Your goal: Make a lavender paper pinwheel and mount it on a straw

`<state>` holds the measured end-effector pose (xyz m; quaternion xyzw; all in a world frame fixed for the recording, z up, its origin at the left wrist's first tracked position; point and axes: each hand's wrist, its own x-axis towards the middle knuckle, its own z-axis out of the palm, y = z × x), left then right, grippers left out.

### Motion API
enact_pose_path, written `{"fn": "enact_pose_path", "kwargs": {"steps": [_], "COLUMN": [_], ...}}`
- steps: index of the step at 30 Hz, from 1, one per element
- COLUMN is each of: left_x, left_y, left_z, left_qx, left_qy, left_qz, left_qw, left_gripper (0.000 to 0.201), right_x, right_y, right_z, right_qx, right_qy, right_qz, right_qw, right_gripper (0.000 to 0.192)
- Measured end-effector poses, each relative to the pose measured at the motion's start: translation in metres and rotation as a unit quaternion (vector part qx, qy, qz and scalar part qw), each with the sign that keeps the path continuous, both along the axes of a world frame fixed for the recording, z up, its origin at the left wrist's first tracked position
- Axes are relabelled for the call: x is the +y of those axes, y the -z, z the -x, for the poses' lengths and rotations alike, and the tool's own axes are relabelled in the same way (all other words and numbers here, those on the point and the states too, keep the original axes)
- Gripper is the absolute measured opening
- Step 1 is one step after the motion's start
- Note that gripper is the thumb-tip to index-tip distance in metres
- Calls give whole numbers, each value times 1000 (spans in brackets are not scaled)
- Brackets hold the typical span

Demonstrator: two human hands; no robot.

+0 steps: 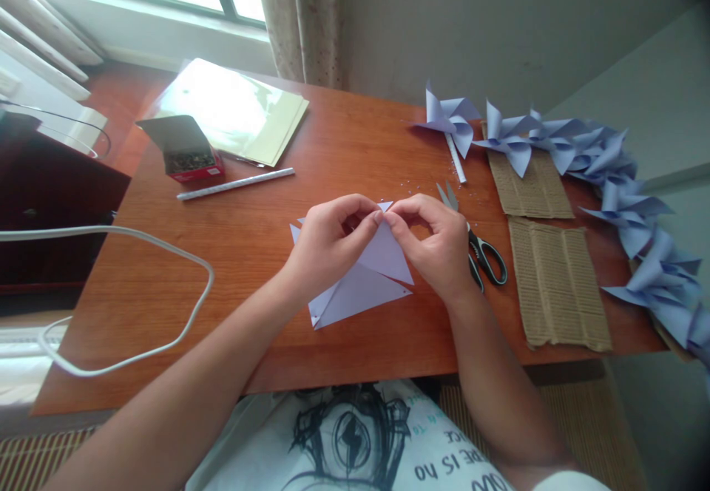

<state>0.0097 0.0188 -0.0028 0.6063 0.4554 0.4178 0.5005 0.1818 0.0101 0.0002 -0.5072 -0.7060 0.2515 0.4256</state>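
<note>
A lavender paper square, slit in from its corners, lies on the wooden table in front of me. Small dark holes show near two of its near corners. My left hand pinches the paper's far corner between thumb and forefinger. Right beside it, my right hand pinches the same corner area, its fingertips almost touching the left ones. Black-handled scissors lie partly hidden behind my right hand, blades pointing away.
Finished paper pinwheels line the right side, some on corrugated cardboard pieces. One pinwheel has a paper stick. At left are a rolled paper stick, a red box of small metal pieces, paper sheets and a white cable.
</note>
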Motion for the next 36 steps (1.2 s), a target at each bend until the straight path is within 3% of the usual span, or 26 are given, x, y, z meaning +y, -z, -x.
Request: {"fn": "enact_pose_path", "kwargs": {"steps": [5, 13, 23, 36], "left_x": [-1, -1, -1, 1], "left_y": [-2, -5, -2, 2], "left_z": [-2, -2, 0, 2], "left_qx": [24, 45, 65, 12], "left_qy": [-13, -24, -19, -14], "left_qz": [-29, -51, -73, -58], "left_qw": [999, 997, 995, 998], "left_gripper": [16, 11, 13, 12], "right_x": [0, 0, 0, 1], "right_y": [0, -1, -1, 3], "right_z": [0, 0, 0, -2], "right_qx": [-3, 59, 60, 129], "right_qy": [-2, 2, -19, -21], "right_qz": [-14, 50, 54, 107], "right_qw": [1000, 997, 997, 986], "right_gripper": [9, 8, 5, 8]}}
